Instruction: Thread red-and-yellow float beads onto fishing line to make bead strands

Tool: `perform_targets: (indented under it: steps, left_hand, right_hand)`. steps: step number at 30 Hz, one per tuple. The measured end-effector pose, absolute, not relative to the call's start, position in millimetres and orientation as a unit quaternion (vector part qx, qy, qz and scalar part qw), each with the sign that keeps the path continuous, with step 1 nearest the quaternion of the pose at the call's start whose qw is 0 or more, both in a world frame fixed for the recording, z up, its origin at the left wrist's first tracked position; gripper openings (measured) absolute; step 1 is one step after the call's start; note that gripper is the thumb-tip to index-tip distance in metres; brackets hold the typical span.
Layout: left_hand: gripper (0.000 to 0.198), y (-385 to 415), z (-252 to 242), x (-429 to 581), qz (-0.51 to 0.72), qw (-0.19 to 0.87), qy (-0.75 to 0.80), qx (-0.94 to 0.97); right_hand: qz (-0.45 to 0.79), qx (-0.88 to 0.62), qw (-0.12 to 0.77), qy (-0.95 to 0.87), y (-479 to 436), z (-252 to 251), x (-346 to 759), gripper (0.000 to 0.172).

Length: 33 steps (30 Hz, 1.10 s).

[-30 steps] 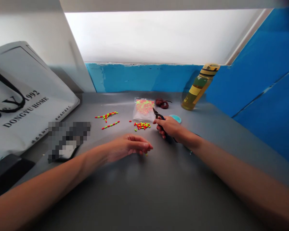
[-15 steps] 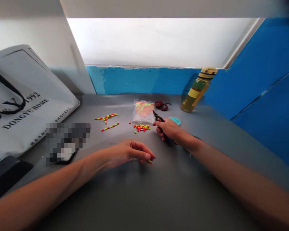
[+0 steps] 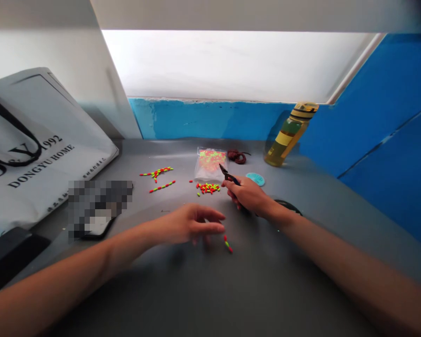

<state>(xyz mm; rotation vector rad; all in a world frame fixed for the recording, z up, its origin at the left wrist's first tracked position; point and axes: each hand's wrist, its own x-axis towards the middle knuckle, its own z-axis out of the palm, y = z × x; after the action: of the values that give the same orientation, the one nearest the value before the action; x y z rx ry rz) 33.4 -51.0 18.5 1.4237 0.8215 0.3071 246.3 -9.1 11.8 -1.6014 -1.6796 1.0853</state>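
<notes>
My left hand [image 3: 196, 224] is over the desk with thumb and fingers apart and nothing between them. Just below its fingertips is a short strand of red and yellow-green beads [image 3: 228, 244]. My right hand [image 3: 247, 192] is wrapped round the dark handles of small pliers [image 3: 225, 171], jaws pointing up and away. To the left of those jaws is a loose pile of beads [image 3: 208, 188]. Behind the pile lies a clear bag of beads [image 3: 211, 164]. Farther left are a strung bead row [image 3: 162, 186] and a cluster of such rows [image 3: 156, 173].
A yellow bottle [image 3: 288, 135] stands at the back right, near a bundle of dark red cord [image 3: 237, 157] and a light-blue disc [image 3: 255, 179]. A dark round object [image 3: 288, 206] is partly hidden by my right wrist. On the left are a white bag [image 3: 56, 126] and a phone [image 3: 100, 229].
My left fingers have parted from their pinch, and the short bead strand now shows below them. My right hand still grips the pliers, nearly in the same place.
</notes>
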Motion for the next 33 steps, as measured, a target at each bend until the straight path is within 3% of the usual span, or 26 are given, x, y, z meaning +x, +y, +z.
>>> perform_targets:
  steps: [5, 7, 9, 18, 33]
  left_hand:
    - [0.029, -23.1, 3.6, 16.2, 0.340, 0.326, 0.487, 0.735]
    - [0.023, -13.8, -9.7, 9.1, 0.339, 0.212, 0.482, 0.780]
    - [0.026, -9.2, -20.8, 5.4, 0.304, 0.162, 0.462, 0.817]
    - [0.028, -8.3, -28.8, 7.4, 0.276, 0.124, 0.412, 0.860]
    - [0.019, -8.4, -29.6, 5.0, 0.244, 0.091, 0.390, 0.883]
  right_hand:
    - [0.386, -0.574, 0.265, -0.672, -12.8, 10.8, 246.3, 0.023]
    - [0.386, -0.570, 0.263, -0.676, -12.0, 9.7, 246.6, 0.022]
    - [0.379, -0.566, 0.258, -0.685, -11.2, 8.6, 246.9, 0.022]
    - [0.391, -0.564, 0.267, -0.676, -12.8, 9.3, 245.3, 0.022]
    - [0.253, -0.522, 0.223, -0.784, -22.1, 13.2, 239.3, 0.027]
